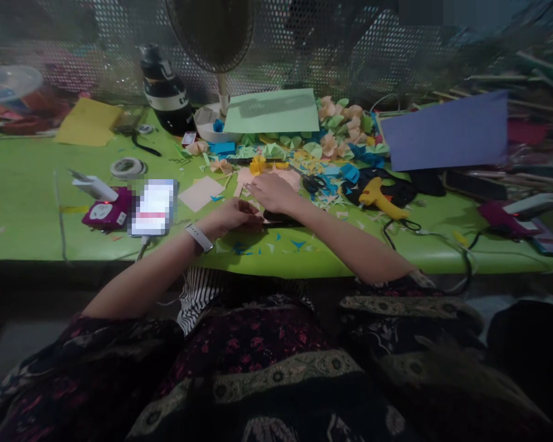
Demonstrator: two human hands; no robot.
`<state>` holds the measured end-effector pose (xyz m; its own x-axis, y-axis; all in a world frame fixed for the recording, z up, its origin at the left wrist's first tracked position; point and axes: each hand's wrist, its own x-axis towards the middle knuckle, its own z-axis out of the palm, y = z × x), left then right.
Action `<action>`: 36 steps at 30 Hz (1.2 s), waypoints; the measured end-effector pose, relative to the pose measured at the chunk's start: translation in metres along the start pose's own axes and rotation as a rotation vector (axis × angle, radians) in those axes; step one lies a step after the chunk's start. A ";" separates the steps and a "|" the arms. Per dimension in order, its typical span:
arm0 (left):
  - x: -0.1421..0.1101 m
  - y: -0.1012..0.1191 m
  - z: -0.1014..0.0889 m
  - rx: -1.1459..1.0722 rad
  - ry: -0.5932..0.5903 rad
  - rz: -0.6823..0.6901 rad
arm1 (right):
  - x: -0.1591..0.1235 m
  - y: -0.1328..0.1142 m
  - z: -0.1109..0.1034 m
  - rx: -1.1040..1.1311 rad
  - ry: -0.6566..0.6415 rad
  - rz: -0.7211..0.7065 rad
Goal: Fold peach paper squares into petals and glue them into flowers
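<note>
Left of the left hand lies the phone (the bottle behind).

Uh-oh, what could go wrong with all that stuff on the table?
The right forearm might snag the thin black cord beside the yellow pistol-shaped glue gun. If that gun is hot, which I can't tell, brushing it could burn. The left hand could sweep small pointed blue paper scraps off the smooth green table.

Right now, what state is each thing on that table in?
Left hand: fingers bent
Right hand: over pink paper
Phone: screen lit, cable plugged in
Bottle: upright, capped
Fan: upright; whether spinning, unclear
Yellow glue gun: lying down
Larger tape roll: lying flat
Paper flowers: heaped
Paper scraps: cut, scattered
Left magenta box: red light on
</note>
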<state>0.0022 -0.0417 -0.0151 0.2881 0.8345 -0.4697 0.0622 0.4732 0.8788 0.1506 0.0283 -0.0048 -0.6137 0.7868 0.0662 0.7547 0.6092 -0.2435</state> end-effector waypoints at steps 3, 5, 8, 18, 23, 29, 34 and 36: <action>0.000 -0.001 0.001 0.006 0.023 0.005 | -0.002 -0.005 -0.003 -0.012 0.017 0.084; -0.001 -0.001 0.002 0.017 0.033 0.009 | -0.002 -0.007 -0.004 -0.012 0.019 0.089; -0.002 0.000 0.003 0.037 0.045 0.006 | -0.002 -0.007 -0.004 -0.010 0.020 0.098; -0.004 -0.001 0.005 -0.001 0.042 0.019 | -0.002 -0.005 -0.003 0.005 0.019 0.094; -0.003 -0.002 0.005 0.015 0.047 0.019 | -0.002 -0.006 -0.004 0.002 0.024 0.097; -0.005 0.000 0.006 0.027 0.052 0.022 | -0.005 -0.013 -0.012 -0.039 -0.059 0.127; -0.004 -0.001 0.006 0.027 0.060 0.011 | -0.006 -0.013 -0.014 -0.029 -0.049 0.110; -0.003 -0.003 0.006 0.021 0.059 0.009 | -0.006 -0.012 -0.013 -0.031 -0.048 0.106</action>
<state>0.0067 -0.0467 -0.0156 0.2320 0.8543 -0.4650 0.0798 0.4598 0.8845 0.1480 0.0171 0.0105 -0.5400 0.8417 -0.0052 0.8224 0.5262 -0.2163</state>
